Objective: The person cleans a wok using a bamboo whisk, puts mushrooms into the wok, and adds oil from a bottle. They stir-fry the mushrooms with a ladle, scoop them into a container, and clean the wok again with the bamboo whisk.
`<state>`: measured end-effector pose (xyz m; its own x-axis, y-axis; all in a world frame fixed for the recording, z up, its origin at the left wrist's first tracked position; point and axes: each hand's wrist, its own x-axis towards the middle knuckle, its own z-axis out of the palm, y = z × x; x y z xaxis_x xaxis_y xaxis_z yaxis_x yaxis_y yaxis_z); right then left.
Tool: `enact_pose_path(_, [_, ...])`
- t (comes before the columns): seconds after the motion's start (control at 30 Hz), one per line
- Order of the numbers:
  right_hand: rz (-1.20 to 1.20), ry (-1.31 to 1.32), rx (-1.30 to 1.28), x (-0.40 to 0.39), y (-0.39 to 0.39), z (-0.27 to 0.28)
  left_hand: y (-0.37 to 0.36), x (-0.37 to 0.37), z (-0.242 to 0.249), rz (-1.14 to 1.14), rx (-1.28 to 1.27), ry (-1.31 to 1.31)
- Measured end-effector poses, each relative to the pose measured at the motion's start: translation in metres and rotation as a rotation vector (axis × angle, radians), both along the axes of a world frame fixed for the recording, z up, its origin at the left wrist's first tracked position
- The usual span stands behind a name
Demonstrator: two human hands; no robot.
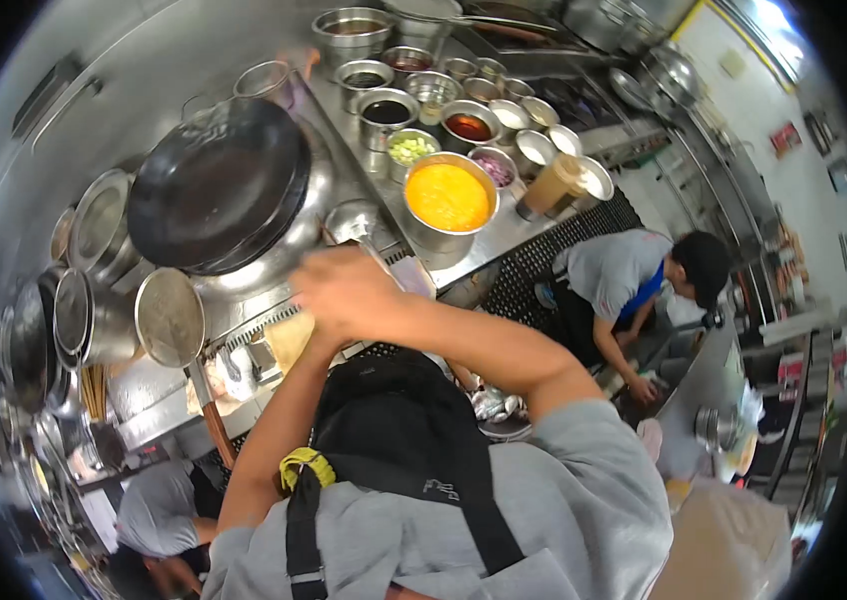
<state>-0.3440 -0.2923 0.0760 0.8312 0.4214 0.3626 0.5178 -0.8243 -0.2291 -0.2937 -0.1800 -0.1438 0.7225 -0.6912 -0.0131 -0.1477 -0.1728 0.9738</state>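
Both hands are bunched together mid-view, the right hand (346, 292) overlapping the left hand (330, 336). Fingers are blurry or hidden on both, so can't tell if they're open, closed or gripping anything. Going by a clock centred on them: the steel ladle (352, 219) is nearest, its bowl at 12, and the black wok (219, 185) is close by at 10. Round mesh strainer (171, 318) sits around 9. Between 1 and 2, on the steel desk (476, 262), there's a pot of orange-yellow liquid (451, 197), with a squeeze bottle (552, 187) at 2. A co-worker (619, 280) bends over at 3.
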Motion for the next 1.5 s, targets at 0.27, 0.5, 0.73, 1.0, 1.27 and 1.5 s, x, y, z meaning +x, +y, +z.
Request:
enact_pose_path(0.27, [0.532, -0.321, -0.023, 0.003, 0.181, 0.031, 0.096, -0.069, 0.083, 0.022, -0.037, 0.145])
enact_pose_path(0.5, [0.812, -0.286, -0.104, -0.021, 0.262, 0.008, 0.169, -0.106, 0.095, 0.247, 0.032, 0.039])
enact_pose_path(0.73, [0.976, 0.047, -0.561, -0.025, 0.292, -0.001, 0.158, -0.122, 0.1, 0.352, 0.121, -0.109])
enact_pose_path(1.0, [0.984, 0.561, -0.195, 0.053, 0.312, -0.037, 0.125, -0.12, 0.142, 0.411, 0.034, -0.114])
enact_pose_path(1.27, [1.282, 0.727, 0.178, 0.006, 0.27, -0.02, 0.113, -0.151, 0.119, 0.553, 0.082, -0.21])
enact_pose_path(1.5, [1.046, 1.254, 0.458, -0.04, 0.228, -0.03, 0.14, -0.184, 0.078, 0.787, 0.289, -0.093])
